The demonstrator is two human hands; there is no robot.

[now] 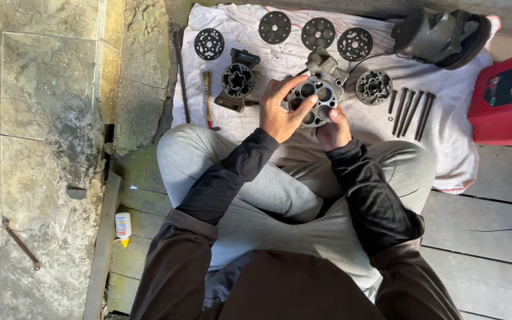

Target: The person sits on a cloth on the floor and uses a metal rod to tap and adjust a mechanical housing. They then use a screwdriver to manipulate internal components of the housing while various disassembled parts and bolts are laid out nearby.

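Thing I hold: a round grey metal block (314, 101) with big round holes in its face.
Where: above my lap, over the near edge of the white cloth (445, 148).
My left hand (280, 112): fingers spread, thumb pressing the block's face.
My right hand (333, 129): fingers curled under the block, gripping it.
Nearby: four dark discs (318, 32) along the cloth's far edge, long bolts (410, 109) toward its right edge.

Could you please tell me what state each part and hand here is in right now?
Cylinder block: lifted off the cloth, bores facing the camera.
Left hand: on the block's face, fingers spread.
Right hand: gripping the block from below.
Second housing: lying on the white cloth.
Round plates: laid flat in a row.
Long bolts: loose, side by side.
Small bottle: lying on the floor.
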